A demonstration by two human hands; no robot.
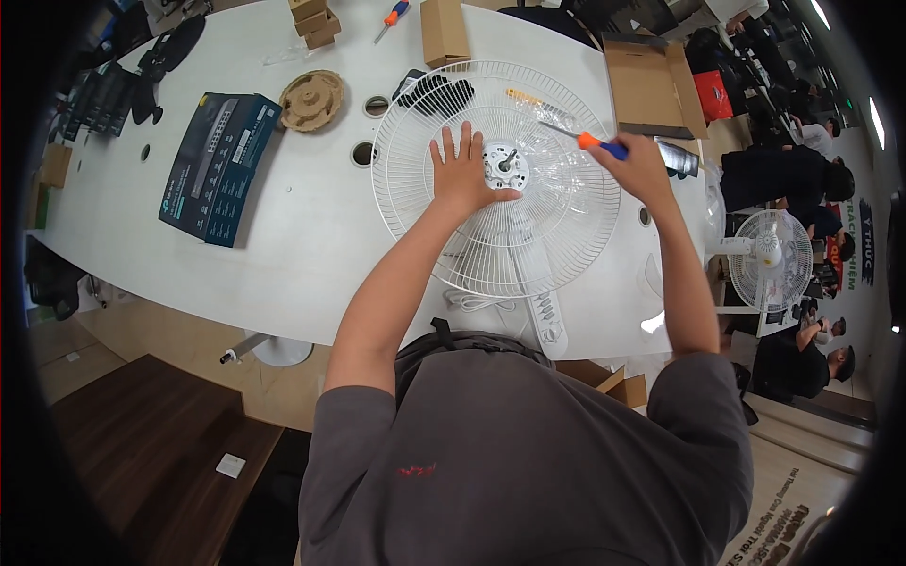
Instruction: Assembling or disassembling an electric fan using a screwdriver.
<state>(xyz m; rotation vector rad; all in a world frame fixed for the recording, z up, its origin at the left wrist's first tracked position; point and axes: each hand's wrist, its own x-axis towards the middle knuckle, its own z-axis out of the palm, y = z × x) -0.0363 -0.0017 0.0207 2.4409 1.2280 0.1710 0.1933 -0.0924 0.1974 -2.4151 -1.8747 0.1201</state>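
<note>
Nearest the person, the white bench (283, 274) carries a round white wire fan guard (495, 179) lying flat, and everything else is placed from it. At the guard's near edge a white power cord (477, 302) and a white fan stem (545, 316) lie on the bench. The left hand (462, 174) rests open and flat on the guard, fingers spread, just left of the white motor hub (502, 162) at its centre. The right hand (642, 170) is over the guard's right rim, closed around an orange and blue screwdriver (590, 141) whose shaft slants in over the wires toward the hub. Left of the guard lies a dark blue box (219, 165), and beyond that a round tan moulded pulp piece (311, 99). Past the guard's far right stands an open cardboard box (651, 85), and at its far edge a smaller cardboard box (444, 30) with a second screwdriver (392, 17) beside it.
</note>
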